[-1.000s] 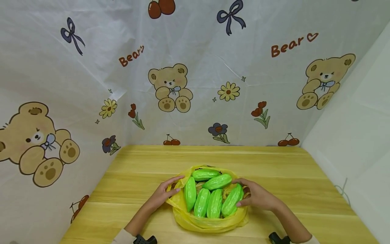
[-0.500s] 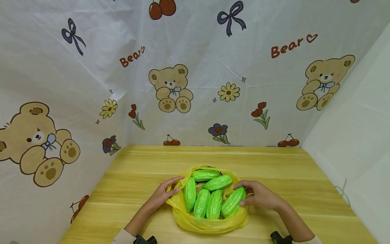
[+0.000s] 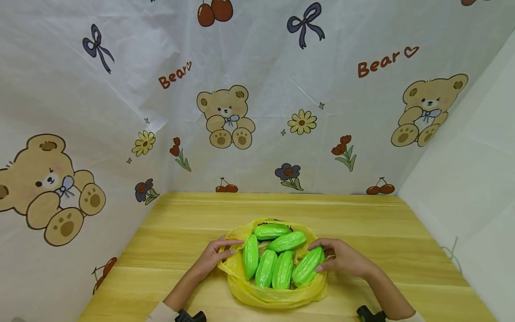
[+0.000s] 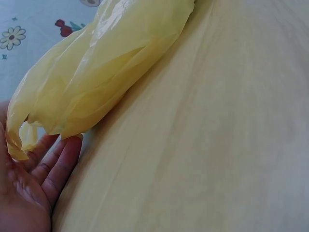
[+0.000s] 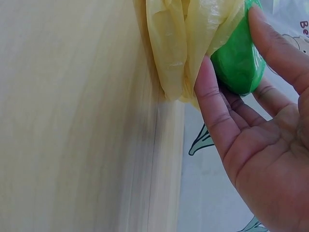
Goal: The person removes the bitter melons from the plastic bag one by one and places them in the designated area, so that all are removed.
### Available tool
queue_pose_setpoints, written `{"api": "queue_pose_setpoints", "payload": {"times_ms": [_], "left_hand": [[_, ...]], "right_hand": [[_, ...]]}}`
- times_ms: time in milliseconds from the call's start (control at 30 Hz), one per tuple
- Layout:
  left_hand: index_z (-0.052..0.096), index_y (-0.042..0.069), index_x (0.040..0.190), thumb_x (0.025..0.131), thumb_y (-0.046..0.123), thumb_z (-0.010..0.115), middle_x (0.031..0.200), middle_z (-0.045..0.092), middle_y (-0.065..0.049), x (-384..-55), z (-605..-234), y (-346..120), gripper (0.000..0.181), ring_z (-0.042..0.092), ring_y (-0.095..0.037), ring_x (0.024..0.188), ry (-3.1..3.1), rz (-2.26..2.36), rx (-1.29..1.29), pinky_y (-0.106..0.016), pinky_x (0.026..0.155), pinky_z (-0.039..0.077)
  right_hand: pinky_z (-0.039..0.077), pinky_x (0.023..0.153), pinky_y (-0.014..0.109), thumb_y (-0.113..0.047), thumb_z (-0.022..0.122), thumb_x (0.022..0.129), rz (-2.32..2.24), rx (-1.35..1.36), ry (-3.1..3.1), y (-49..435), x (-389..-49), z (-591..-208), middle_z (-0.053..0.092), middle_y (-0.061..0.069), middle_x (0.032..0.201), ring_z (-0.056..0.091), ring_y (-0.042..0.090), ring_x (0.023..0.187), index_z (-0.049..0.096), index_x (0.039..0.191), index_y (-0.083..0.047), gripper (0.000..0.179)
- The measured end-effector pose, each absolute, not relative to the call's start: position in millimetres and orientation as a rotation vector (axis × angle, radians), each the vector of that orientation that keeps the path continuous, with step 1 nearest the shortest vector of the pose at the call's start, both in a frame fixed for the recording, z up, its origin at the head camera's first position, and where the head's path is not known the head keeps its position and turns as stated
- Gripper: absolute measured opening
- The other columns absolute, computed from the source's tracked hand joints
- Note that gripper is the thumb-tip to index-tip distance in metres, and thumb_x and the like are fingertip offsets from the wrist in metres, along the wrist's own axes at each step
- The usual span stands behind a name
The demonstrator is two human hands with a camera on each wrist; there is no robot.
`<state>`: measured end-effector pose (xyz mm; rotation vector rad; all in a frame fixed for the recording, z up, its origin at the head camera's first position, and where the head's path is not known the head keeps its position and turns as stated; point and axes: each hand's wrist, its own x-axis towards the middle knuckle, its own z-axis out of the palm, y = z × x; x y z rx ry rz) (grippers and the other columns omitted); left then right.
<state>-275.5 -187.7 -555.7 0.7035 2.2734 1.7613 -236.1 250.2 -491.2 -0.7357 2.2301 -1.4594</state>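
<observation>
A yellow plastic bag [image 3: 277, 297] sits on the table with its mouth spread wide. Several shiny, ridged green gourds [image 3: 283, 269] lie inside. At the bag's right side, my right hand [image 3: 342, 258] grips the end of the rightmost green gourd [image 3: 307, 267] between thumb and fingers. The right wrist view shows that gourd's rounded end [image 5: 239, 67] in the fingers, the bag's film beside it. My left hand [image 3: 211, 257] holds the bag's left rim, thumb and index finger over the edge. From the left wrist, the other fingers [image 4: 63, 166] show against the bag's outside.
The wooden table [image 3: 193, 210] runs back to a white cloth wall [image 3: 265, 165] printed with bears and flowers. A plain white wall [image 3: 466, 188] stands on the right, with a thin cord [image 3: 453, 255] hanging near the table's edge.
My right hand has shifted slightly right, and the gourd's upper end has moved with it. The left index finger has come down a little along the bag's rim.
</observation>
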Motion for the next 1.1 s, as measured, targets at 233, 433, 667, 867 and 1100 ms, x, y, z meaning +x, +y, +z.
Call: {"api": "queue_pose_setpoints", "payload": {"times_ms": [233, 433, 667, 867, 1100], "left_hand": [[0.065, 0.019, 0.139, 0.1, 0.023, 0.064, 0.062, 0.052, -0.002, -276.8, -555.1, -186.7, 0.039, 0.02, -0.037, 0.15, 2.265, 1.751, 0.695, -0.065, 0.117, 0.008], [0.062, 0.02, 0.142, 0.099, 0.017, 0.063, 0.091, 0.065, -0.005, -277.4, -551.5, -186.2, 0.043, 0.045, -0.031, 0.121, 2.251, 1.754, 0.688, -0.046, 0.098, 0.034], [0.061, 0.021, 0.143, 0.099, 0.012, 0.062, 0.092, 0.059, -0.001, -277.9, -552.3, -186.0, 0.045, 0.046, -0.03, 0.121, 2.244, 1.757, 0.691, -0.04, 0.093, 0.038], [0.06, 0.018, 0.144, 0.1, 0.013, 0.061, 0.099, 0.06, -0.006, -278.2, -554.0, -186.6, 0.044, 0.054, -0.015, 0.084, 2.26, 1.742, 0.722, -0.031, 0.08, 0.044], [0.06, 0.017, 0.144, 0.1, 0.013, 0.062, 0.113, 0.064, -0.01, -278.4, -555.8, -188.1, 0.043, 0.049, -0.011, 0.074, 2.273, 1.741, 0.727, -0.026, 0.066, 0.044]], "right_hand": [[0.057, 0.077, 0.031, -0.009, 0.076, 0.09, -1.489, -0.763, 2.194, 253.7, -237.8, -491.0, 0.064, 0.02, 0.119, 0.067, 0.024, 0.096, 0.057, 0.133, 0.007, 0.049], [0.056, 0.079, 0.032, -0.007, 0.073, 0.092, -1.539, -0.77, 2.158, 256.4, -237.8, -489.4, 0.064, 0.022, 0.119, 0.067, 0.026, 0.098, 0.054, 0.135, 0.01, 0.049], [0.057, 0.08, 0.033, -0.008, 0.074, 0.092, -1.574, -0.764, 2.209, 260.2, -238.3, -489.4, 0.063, 0.022, 0.121, 0.067, 0.026, 0.099, 0.056, 0.133, 0.007, 0.048], [0.058, 0.08, 0.035, -0.01, 0.075, 0.091, -1.618, -0.691, 2.245, 263.9, -236.3, -484.6, 0.065, 0.018, 0.12, 0.068, 0.026, 0.099, 0.055, 0.135, 0.007, 0.051], [0.058, 0.081, 0.035, -0.01, 0.077, 0.09, -1.698, -0.645, 2.294, 264.7, -234.4, -474.2, 0.064, 0.021, 0.122, 0.067, 0.025, 0.102, 0.056, 0.136, 0.006, 0.053]]}}
